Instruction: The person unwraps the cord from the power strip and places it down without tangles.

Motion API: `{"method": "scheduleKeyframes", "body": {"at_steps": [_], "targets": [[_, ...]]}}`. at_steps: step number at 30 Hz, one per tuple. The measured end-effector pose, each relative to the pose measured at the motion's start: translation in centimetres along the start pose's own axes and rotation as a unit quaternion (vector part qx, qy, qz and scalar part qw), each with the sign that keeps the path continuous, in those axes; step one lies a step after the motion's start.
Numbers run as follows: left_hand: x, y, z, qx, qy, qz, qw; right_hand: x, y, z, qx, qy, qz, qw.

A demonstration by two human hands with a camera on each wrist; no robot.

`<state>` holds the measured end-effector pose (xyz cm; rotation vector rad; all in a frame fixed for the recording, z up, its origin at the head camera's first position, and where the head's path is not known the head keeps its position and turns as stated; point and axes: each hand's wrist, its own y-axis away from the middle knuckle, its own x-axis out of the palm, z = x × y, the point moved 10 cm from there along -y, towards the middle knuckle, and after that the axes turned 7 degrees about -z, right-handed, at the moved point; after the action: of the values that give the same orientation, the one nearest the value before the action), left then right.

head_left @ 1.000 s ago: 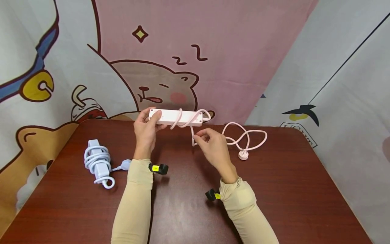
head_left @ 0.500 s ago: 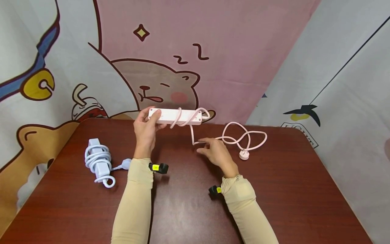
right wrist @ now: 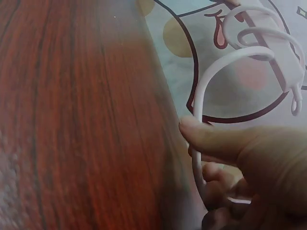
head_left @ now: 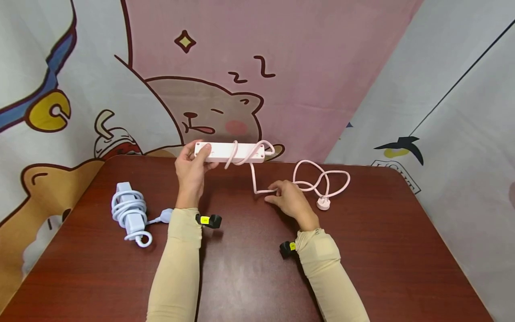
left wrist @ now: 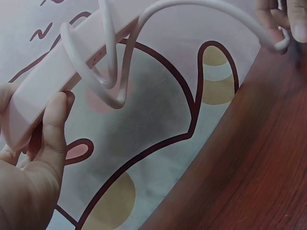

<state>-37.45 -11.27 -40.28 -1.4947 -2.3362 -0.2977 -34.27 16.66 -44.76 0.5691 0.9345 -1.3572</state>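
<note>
My left hand [head_left: 190, 174] grips one end of a pale pink power strip [head_left: 217, 152], thumb on its face, holding it up over the table's far edge. The strip's cord [head_left: 254, 178] loops loosely around its other end, then hangs down and bends toward my right hand [head_left: 293, 200]. In the right wrist view, thumb and curled fingers are around the cord [right wrist: 200, 96]; the lower fingers partly hide it. Beyond that hand the cord lies in loose loops on the table, ending in a pink plug [head_left: 323, 204]. The left wrist view shows the strip [left wrist: 36, 98] tilted, with two wraps.
At the left on the brown table [head_left: 241, 277] lies a bluish-white power strip [head_left: 134, 221] with its cord wound round it. Its plug [head_left: 166, 216] sits by the left sleeve. A cartoon-printed curtain [head_left: 306, 80] stands behind the table's far edge.
My right hand has loosened from the cord near the strip, moved right and slightly down along it, and closed around it farther along. The left hand and strip have barely moved.
</note>
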Motion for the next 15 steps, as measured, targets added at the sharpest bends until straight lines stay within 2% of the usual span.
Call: {"method": "scheduleKeyframes", "body": {"at_steps": [5, 8, 11, 15], "targets": [[-0.3, -0.2, 0.1, 0.004, 0.008, -0.006, 0.9999, -0.3, 0.2, 1.1, -0.044, 0.012, -0.01, 0.999], [-0.4, -0.3, 0.1, 0.009, 0.014, -0.007, 0.9998, -0.5, 0.3, 1.7, -0.076, 0.008, -0.001, 0.997], [-0.5, -0.4, 0.1, 0.008, 0.017, -0.01, 0.9998, -0.6, 0.5, 2.2, -0.094, -0.001, 0.034, 0.995], [-0.6, -0.4, 0.2, 0.006, 0.012, -0.012, 0.9998, -1.0, 0.9, 2.7, -0.086, -0.035, 0.097, 0.991]]}}
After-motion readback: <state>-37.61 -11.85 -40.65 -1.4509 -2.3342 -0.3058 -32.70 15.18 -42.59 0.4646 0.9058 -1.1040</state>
